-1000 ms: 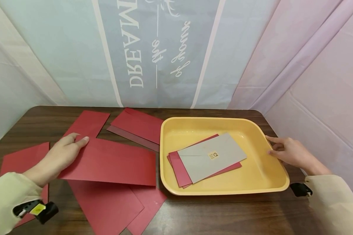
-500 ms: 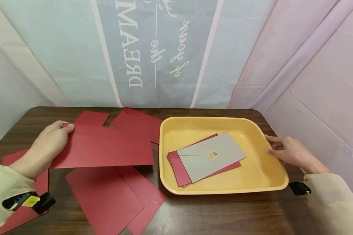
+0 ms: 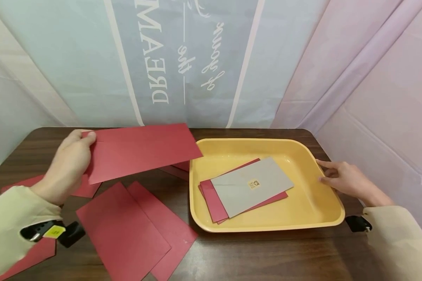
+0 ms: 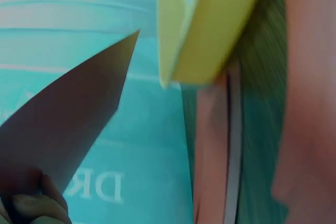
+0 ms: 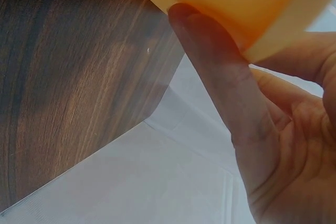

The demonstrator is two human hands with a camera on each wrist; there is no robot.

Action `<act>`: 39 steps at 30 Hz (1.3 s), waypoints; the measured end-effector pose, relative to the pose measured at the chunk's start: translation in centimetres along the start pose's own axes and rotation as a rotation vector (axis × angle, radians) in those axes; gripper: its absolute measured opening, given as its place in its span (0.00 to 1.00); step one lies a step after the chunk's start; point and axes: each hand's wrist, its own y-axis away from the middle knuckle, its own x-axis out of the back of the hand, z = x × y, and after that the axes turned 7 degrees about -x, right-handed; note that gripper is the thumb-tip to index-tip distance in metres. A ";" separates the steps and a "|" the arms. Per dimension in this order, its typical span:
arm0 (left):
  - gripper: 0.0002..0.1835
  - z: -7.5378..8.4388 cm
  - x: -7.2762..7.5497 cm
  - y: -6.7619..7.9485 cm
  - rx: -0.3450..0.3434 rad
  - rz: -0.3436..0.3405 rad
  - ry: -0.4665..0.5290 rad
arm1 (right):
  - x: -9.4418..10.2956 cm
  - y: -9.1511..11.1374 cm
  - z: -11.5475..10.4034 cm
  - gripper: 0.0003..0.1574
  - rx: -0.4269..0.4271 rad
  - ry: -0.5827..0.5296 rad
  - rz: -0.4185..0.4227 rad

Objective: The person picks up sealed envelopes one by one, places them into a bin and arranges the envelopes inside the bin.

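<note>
Right, the left hand (image 3: 69, 162) pinches an envelope (image 3: 144, 150) by its left end, raised above the table (image 3: 260, 257), long axis stretching rightward, far corner overlapping the tray (image 3: 302, 207) at upper left; the right hand (image 3: 348, 181) grips the tray's right side.

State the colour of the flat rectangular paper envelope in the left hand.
Red; the envelope shows best in the head view.
</note>
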 end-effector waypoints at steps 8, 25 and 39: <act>0.16 2.8 -4.9 0.2 0.025 -0.137 0.218 | 0.0 -0.1 0.1 0.36 0.018 0.019 0.015; 0.20 5.0 -12.8 0.0 -0.037 -0.351 0.234 | 0.0 -0.2 0.3 0.37 0.015 0.010 0.023; 0.23 4.5 -18.7 0.0 0.019 -0.474 0.181 | -0.3 -0.1 0.4 0.37 0.012 -0.010 0.036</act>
